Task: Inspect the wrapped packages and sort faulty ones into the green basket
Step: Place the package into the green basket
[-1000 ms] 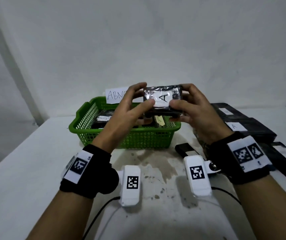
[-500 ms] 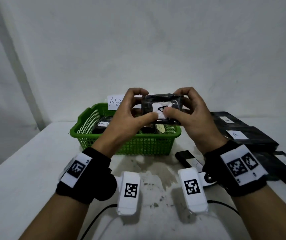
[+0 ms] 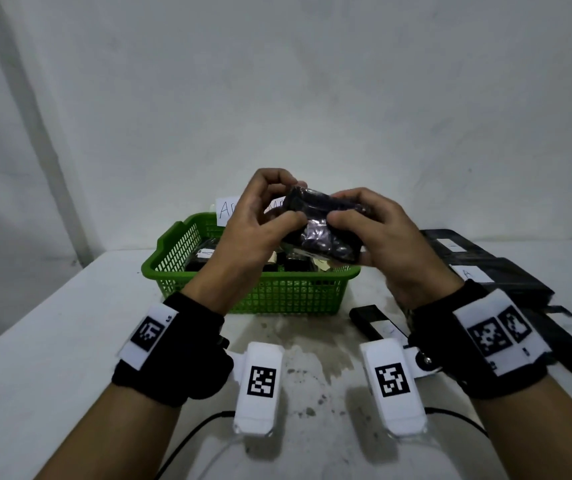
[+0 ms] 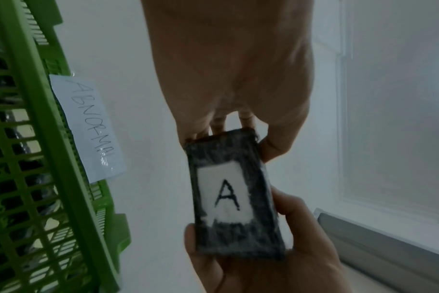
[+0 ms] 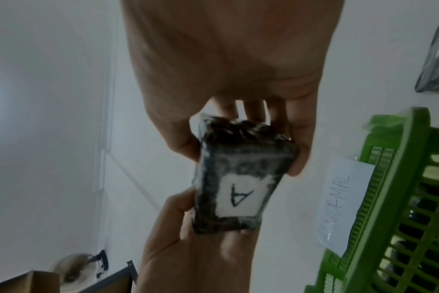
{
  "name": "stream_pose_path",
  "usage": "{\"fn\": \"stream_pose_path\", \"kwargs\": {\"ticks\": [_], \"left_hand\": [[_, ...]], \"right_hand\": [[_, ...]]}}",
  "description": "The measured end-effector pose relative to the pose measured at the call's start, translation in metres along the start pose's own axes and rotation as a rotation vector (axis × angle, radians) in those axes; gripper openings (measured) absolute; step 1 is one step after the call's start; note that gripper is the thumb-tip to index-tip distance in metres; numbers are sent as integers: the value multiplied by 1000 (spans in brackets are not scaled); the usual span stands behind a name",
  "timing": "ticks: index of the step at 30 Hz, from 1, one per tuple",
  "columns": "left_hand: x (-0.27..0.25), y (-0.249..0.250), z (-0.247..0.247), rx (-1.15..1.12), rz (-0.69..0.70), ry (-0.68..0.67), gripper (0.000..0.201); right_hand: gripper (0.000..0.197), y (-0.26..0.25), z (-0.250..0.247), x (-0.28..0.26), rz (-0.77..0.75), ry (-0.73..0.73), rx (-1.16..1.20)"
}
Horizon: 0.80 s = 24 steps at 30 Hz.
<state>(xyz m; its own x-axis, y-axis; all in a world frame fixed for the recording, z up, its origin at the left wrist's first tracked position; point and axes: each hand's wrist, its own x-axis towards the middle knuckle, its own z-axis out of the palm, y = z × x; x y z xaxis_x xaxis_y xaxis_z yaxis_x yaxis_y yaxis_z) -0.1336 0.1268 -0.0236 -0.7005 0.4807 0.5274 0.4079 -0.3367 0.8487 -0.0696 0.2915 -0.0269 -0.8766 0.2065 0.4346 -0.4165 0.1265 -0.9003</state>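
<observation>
Package (image 3: pixel 320 226) tipped label-away since earlier | left hand (image 3: pixel 253 233) pinches one end | right hand (image 3: pixel 378 233) pinches other

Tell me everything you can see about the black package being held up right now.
The black package is a small rectangular block wrapped in glossy, crinkled clear film. A white label with a handwritten "A" sits on one broad face, which is turned away from the head camera and towards both wrist cameras. It is held in the air, tilted, above the green basket, touching nothing else. The left hand and right hand each grip one end, thumbs on the near side, fingers curled round the far side.
</observation>
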Motion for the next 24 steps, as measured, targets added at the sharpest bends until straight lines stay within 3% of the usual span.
{"fn": "stream_pose_path", "kwargs": {"ticks": [4, 9, 14, 18, 20, 22, 24], "left_hand": [[0, -3, 0, -15, 2, 33, 29], [-2, -5, -1, 35, -39, 61, 33], [-3, 5, -1, 210, -204, -9, 29], [-2, 6, 0, 76, -237, 63, 29], [-1, 4, -1, 39, -201, 63, 28], [-1, 3, -1, 33, -155, 43, 32], [-2, 2, -1, 54, -127, 25, 33]], "right_hand": [[10, 4, 2, -2, -191, 51, -152], [11, 6, 4, -1, -195, 45, -265], [39, 3, -7, -1, -235, 14, -296], [59, 2, -13, 0, -187, -13, -251], [65, -1, -13, 0, -70, 1, -194], [55, -1, -12, 1, 53, -18, -84], [43, -2, -11, 0, 84, -40, -55]]}}
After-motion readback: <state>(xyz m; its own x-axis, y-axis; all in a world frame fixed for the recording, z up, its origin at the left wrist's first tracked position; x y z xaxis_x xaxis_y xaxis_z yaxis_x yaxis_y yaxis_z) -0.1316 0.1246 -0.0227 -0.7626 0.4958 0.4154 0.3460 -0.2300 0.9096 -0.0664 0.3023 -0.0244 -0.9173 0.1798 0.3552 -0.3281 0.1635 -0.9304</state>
